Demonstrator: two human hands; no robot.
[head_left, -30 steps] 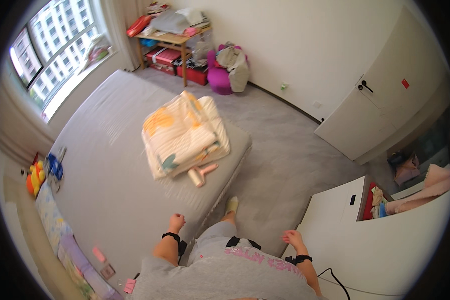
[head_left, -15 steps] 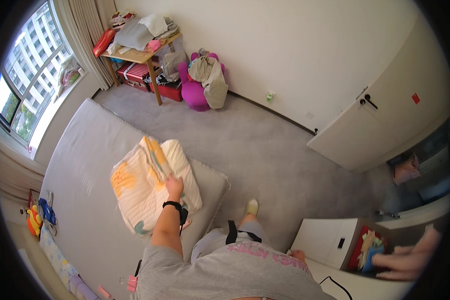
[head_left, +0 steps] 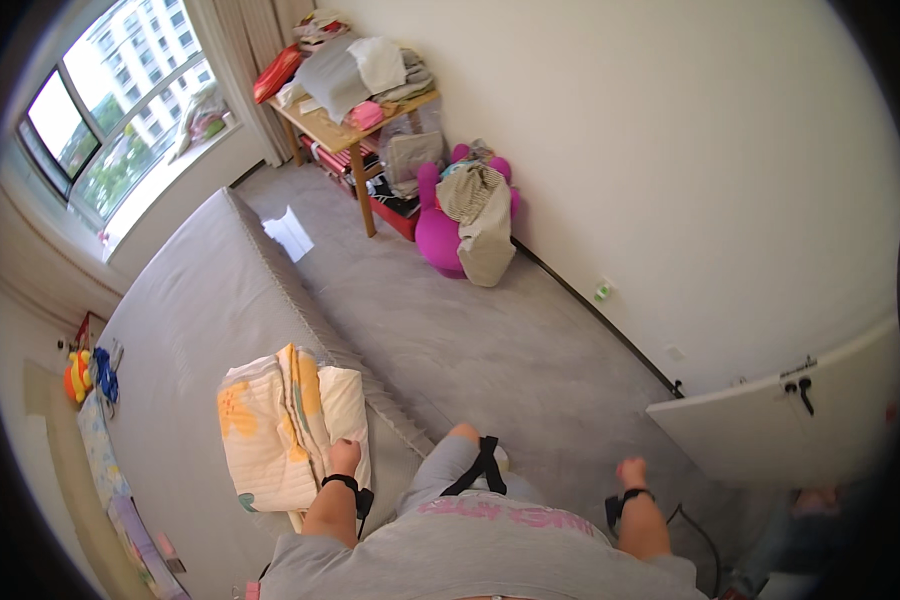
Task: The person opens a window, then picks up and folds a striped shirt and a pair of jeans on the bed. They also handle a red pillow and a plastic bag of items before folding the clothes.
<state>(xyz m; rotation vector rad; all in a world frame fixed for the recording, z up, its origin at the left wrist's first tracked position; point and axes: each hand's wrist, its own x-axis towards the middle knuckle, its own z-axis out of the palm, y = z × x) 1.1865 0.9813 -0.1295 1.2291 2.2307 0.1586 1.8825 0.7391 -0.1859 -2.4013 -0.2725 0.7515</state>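
A folded quilt, cream with yellow and orange flower patches and a bit of green, lies on the grey mattress near its right edge. My left hand is closed on the quilt's right-hand part; the fingertips are hidden in the fabric's folds. Out to the right, above the floor, my right hand is held away from everything, its fingers curled in and nothing visible in them. Each wrist wears a black band.
A wooden table piled with clothes stands by the far wall, red cases beneath it. Beside it sits a purple plush chair with clothes draped over it. A white door stands at the right. Plush toy at the mattress's far-left edge.
My view has swung, and the cabinet at lower right has left it. My right hand has come away from beside that cabinet. My left hand stays on the quilt, which looks more compact.
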